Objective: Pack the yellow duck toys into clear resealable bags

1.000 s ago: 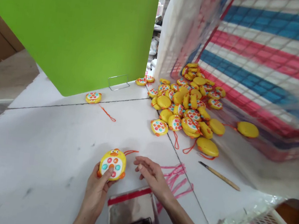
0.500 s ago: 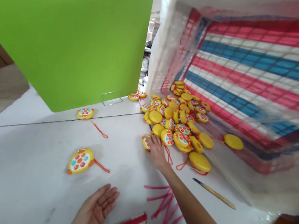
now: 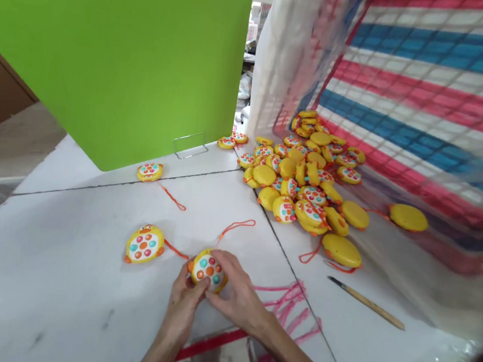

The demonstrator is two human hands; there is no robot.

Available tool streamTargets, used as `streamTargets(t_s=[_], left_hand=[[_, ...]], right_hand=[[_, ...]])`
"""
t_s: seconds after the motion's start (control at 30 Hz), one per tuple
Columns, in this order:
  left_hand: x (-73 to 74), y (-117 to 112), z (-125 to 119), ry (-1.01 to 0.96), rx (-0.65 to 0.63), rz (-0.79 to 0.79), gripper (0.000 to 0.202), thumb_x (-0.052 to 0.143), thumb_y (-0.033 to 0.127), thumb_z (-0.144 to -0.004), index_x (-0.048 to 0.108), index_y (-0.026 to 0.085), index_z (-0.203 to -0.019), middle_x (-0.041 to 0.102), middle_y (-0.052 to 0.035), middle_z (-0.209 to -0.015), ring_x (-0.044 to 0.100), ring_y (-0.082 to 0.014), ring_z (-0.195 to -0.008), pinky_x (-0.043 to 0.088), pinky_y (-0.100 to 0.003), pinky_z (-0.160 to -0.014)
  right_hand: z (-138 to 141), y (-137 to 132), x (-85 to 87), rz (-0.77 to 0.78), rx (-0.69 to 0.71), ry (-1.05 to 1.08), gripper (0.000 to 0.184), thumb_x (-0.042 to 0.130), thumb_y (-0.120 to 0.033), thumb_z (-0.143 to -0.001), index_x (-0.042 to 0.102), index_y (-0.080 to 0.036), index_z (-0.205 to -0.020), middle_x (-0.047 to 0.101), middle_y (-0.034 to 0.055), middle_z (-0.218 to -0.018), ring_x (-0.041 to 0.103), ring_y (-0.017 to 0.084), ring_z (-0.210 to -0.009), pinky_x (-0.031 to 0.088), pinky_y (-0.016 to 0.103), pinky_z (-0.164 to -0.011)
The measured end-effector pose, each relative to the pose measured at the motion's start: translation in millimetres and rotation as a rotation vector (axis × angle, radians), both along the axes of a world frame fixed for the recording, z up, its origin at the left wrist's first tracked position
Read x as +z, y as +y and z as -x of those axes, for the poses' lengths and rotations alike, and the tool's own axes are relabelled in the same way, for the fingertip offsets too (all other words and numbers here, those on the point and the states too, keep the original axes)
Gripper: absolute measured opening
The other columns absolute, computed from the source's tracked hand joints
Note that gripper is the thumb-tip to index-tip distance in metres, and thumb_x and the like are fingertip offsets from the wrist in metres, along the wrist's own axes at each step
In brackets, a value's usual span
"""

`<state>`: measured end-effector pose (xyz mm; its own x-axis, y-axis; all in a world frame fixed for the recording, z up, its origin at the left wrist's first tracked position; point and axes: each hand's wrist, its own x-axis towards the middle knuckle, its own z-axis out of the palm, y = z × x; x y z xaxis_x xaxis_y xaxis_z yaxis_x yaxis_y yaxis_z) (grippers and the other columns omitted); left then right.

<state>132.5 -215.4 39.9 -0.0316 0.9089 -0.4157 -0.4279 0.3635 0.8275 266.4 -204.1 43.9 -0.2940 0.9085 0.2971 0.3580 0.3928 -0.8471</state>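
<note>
Between my two hands is a yellow duck-shaped toy [image 3: 208,271], its white face with coloured dots turned up. My left hand [image 3: 184,296] grips its left and near side, thumb on the dotted face. Around its right side curl the fingers of my right hand [image 3: 237,291]. An orange cord loop [image 3: 239,224] trails from the toy's far side. Another duck toy [image 3: 145,244] lies dotted side up to the left, its orange cord reaching towards my left hand. Farther back lies a third duck toy [image 3: 149,172] with a cord near it.
Many such yellow toys [image 3: 289,168] spill from a tipped white basket [image 3: 269,91] with a striped lining. A wooden-handled tool [image 3: 367,302] and pink strands [image 3: 292,309] lie at right. A green board [image 3: 150,66] stands behind; a red-edged box [image 3: 214,346] sits in front.
My right hand has come back from the pile with a duck toy, towards me and to the left. My left hand, open before, has closed on it too. The view has shifted slightly.
</note>
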Motion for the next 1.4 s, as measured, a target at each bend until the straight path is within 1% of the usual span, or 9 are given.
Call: streamTargets(t_s=[0.13,0.27,0.4,0.57,0.7,0.83,1.0,1.17,1.4], left_hand=[[3.1,-12,6,-0.108,0.022,0.043,0.057,0.076,0.024,-0.062,0.051,0.021,-0.113,0.065,-0.0048,-0.102,0.061,-0.02,-0.091,0.05,-0.028,-0.075],[10.5,-14,6,-0.143,-0.037,0.052,0.04,0.071,0.029,-0.07,0.055,0.018,-0.105,0.067,-0.0053,-0.097,0.063,-0.0199,-0.087,0.051,-0.028,-0.073],[12.4,-15,5,-0.138,-0.013,0.053,0.029,0.069,0.033,-0.071,0.059,0.015,-0.093,0.068,-0.0048,-0.089,0.064,-0.0178,-0.08,0.05,-0.025,-0.069],[11.8,-23,2,-0.185,0.027,0.043,0.03,0.068,0.032,-0.073,0.058,0.017,-0.097,0.067,-0.0049,-0.094,0.063,-0.019,-0.086,0.05,-0.028,-0.075],[11.0,-30,1,-0.167,-0.025,0.025,0.034,0.063,0.036,-0.076,0.055,0.018,-0.104,0.064,-0.0071,-0.103,0.061,-0.021,-0.092,0.05,-0.03,-0.078],[10.7,-34,5,0.007,-0.077,-0.026,0.046,0.072,0.03,-0.068,0.053,0.018,-0.109,0.064,-0.0065,-0.102,0.06,-0.0196,-0.091,0.049,-0.027,-0.079],[13.9,-34,5,0.031,0.024,0.058,0.05,0.075,0.033,-0.063,0.053,0.017,-0.105,0.065,-0.0061,-0.095,0.062,-0.02,-0.083,0.052,-0.027,-0.068],[15.5,-37,4,-0.047,0.039,0.071,0.042,0.072,0.037,-0.066,0.056,0.017,-0.101,0.065,-0.0068,-0.097,0.063,-0.0213,-0.085,0.053,-0.028,-0.069],[16.8,-39,5,-0.036,0.016,0.067,0.039,0.073,0.036,-0.066,0.058,0.016,-0.096,0.067,-0.0055,-0.09,0.064,-0.0213,-0.081,0.053,-0.029,-0.069]], right_hand=[[-15,-9,-4.9,0.311,-0.207,0.241,0.039,0.055,-0.031,-0.081,0.051,-0.02,-0.118,0.059,0.0107,-0.115,0.055,0.023,-0.105,0.047,0.04,-0.087],[-15,-21,-7.5,0.504,-0.095,0.461,0.032,0.054,-0.034,-0.084,0.055,-0.018,-0.111,0.064,0.0083,-0.104,0.06,0.021,-0.096,0.049,0.036,-0.084],[-5,-29,-5.4,0.541,-0.089,0.519,0.034,0.056,-0.036,-0.083,0.055,-0.018,-0.113,0.064,0.0077,-0.106,0.06,0.021,-0.094,0.05,0.034,-0.079],[5,-30,-3.7,0.561,-0.107,0.559,0.037,0.063,-0.035,-0.078,0.054,-0.018,-0.11,0.064,0.0067,-0.101,0.061,0.02,-0.088,0.051,0.033,-0.077],[6,-27,0.2,0.547,-0.164,0.536,0.03,0.064,-0.036,-0.076,0.057,-0.017,-0.098,0.064,0.0048,-0.089,0.06,0.019,-0.08,0.05,0.03,-0.07],[2,-22,5.0,0.547,-0.085,0.501,0.033,0.067,-0.037,-0.074,0.057,-0.017,-0.098,0.064,0.0043,-0.089,0.06,0.018,-0.082,0.049,0.029,-0.072],[0,-22,-0.1,0.667,-0.013,0.629,0.039,0.06,-0.041,-0.078,0.056,-0.019,-0.11,0.065,0.0067,-0.102,0.062,0.019,-0.086,0.051,0.029,-0.067],[4,-25,-7.0,0.663,-0.059,0.674,0.04,0.069,-0.037,-0.071,0.06,-0.019,-0.105,0.067,0.0062,-0.1,0.061,0.022,-0.093,0.049,0.037,-0.083],[0,-25,-4.1,0.595,-0.022,0.559,0.036,0.063,-0.038,-0.076,0.057,-0.018,-0.104,0.065,0.0059,-0.094,0.061,0.02,-0.089,0.05,0.034,-0.079]])
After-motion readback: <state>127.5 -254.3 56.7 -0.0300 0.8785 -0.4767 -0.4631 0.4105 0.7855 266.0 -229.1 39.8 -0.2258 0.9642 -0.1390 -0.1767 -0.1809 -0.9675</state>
